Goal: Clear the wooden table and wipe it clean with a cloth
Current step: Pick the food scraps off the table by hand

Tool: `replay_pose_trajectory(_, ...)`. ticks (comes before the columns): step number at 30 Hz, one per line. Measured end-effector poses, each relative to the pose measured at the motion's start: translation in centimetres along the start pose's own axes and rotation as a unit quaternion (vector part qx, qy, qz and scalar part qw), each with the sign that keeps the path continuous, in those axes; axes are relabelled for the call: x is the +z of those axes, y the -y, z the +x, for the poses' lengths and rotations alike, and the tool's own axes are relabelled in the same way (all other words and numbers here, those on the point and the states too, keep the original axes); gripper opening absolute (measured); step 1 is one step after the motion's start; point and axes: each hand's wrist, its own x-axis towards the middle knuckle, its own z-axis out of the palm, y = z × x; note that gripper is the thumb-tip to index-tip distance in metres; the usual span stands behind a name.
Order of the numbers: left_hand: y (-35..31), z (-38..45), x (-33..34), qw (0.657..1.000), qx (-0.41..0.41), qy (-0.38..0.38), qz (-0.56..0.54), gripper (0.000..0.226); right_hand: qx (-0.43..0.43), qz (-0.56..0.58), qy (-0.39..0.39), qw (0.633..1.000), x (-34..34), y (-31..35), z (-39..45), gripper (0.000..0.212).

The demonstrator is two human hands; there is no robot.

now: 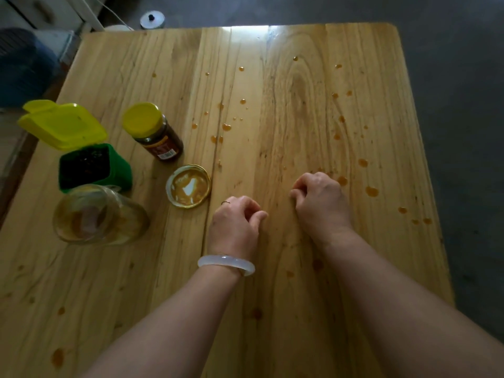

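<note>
The wooden table (286, 85) is spattered with several orange sauce drops (371, 191). On its left side stand a dark jar with a yellow cap (152, 132), a green box with its yellow lid flipped open (90, 167), and an open glass jar smeared with orange sauce (98, 214). A round metal lid (188, 186) lies upside down, coated in sauce. My left hand (234, 225), with a white bangle on the wrist, rests loosely curled just right of the lid. My right hand (320, 199) is curled too, with nothing in it. No cloth is in view.
A grey floor surrounds the table on the far and right sides. Beyond the far left corner sit a round metal pot lid (152, 19), white furniture (41, 12) and a blue object (21, 66).
</note>
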Motion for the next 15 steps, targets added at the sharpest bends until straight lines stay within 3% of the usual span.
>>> replay_pose_trajectory(3,0.0,-1.5,0.0,0.999,0.027,0.031,0.02,0.012,-0.004,-0.013,0.01,1.0,-0.1,0.1,-0.3,0.014)
replay_pose_trajectory(7,-0.4,-4.7,0.5,0.993,0.085,0.081,0.017,0.01,0.007,0.066,0.009,0.998,-1.3,-0.5,-2.0,0.006)
replay_pose_trajectory(12,-0.5,-10.4,2.8,0.961,0.228,0.149,0.05,0.009,0.045,0.129,-0.034,0.99,-2.5,-3.2,-7.9,0.012)
replay_pose_trajectory(15,-0.2,-12.6,3.9,0.953,0.234,0.177,0.069,0.014,0.064,0.159,-0.044,0.984,-2.8,-4.4,-11.5,0.011)
